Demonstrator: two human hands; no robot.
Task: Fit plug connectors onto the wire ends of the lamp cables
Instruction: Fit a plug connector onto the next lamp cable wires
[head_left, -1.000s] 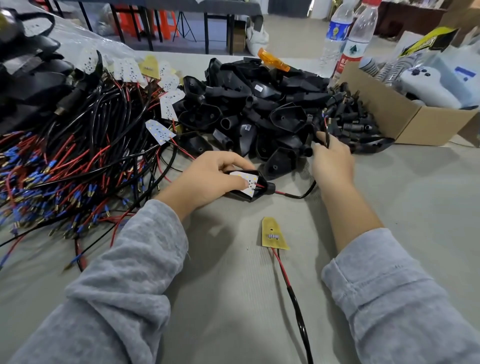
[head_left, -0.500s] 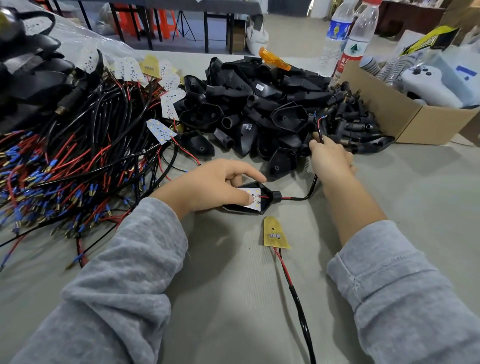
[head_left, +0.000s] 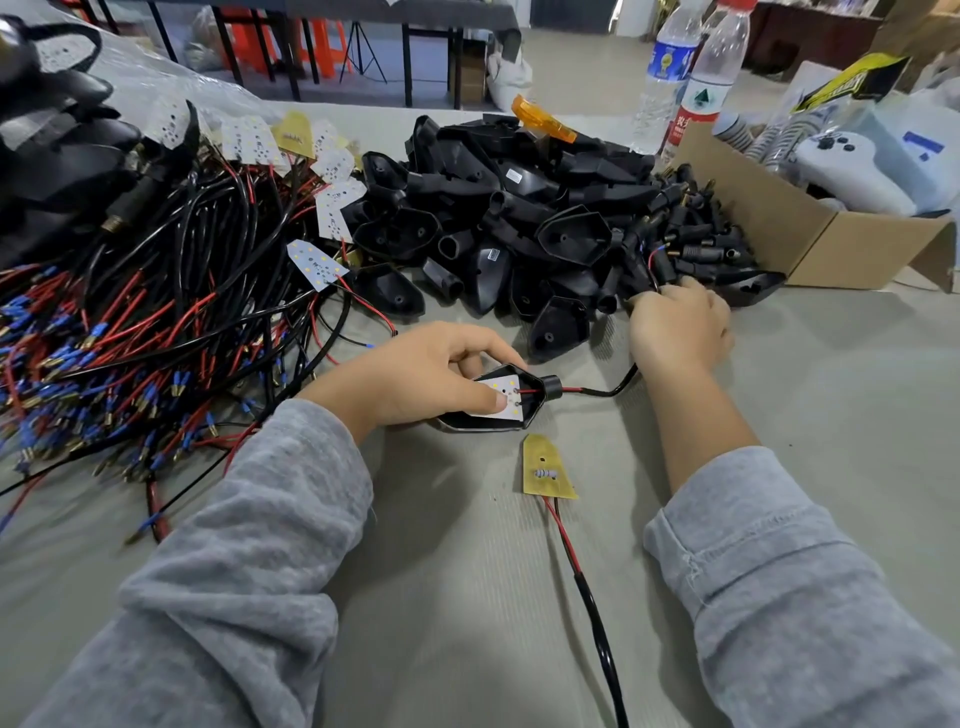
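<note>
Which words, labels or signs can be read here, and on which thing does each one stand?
No text here can be read in full.
Blue-label bottle: print too blurred.
Red-label bottle: green triangle sign; characters too blurred.
Yellow packet: black lettering, unreadable.
Small stickers on the black housings: too small.
Yellow board: no text visible.

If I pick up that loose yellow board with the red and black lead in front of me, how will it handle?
The yellow board looks thin and flat, so probably light and stiff. Its lead curves loosely across the table, so it will likely dangle and drag. The small resistor on top looks exposed; better to pinch the edges.
</note>
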